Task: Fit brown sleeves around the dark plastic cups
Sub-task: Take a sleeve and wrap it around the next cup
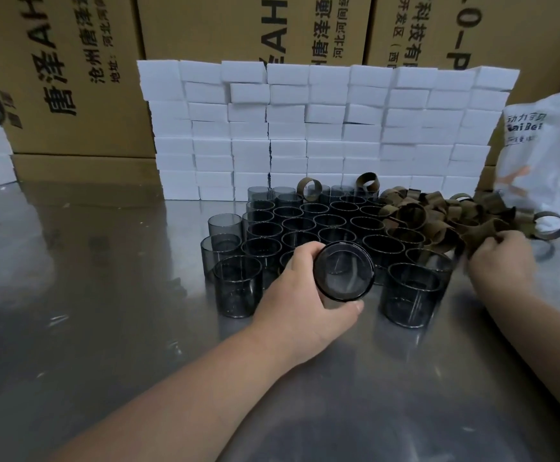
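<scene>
Several dark see-through plastic cups [318,225] stand upright in a cluster on the steel table [88,295]. My left hand [300,291] grips one dark cup [343,271], tilted so its round end faces the camera. A heap of brown sleeves [438,215] lies at the right of the cluster. My right hand [501,261] reaches into the near edge of that heap, and its fingers pinch brown sleeves [481,236]. Two loose sleeves [310,189] stand on top of the far cups.
A wall of stacked white foam blocks [321,128] runs behind the cups, with cardboard boxes [72,71] behind it. A white plastic bag [551,155] lies at the right, next to the sleeve heap. One large cup [411,296] stands between my hands.
</scene>
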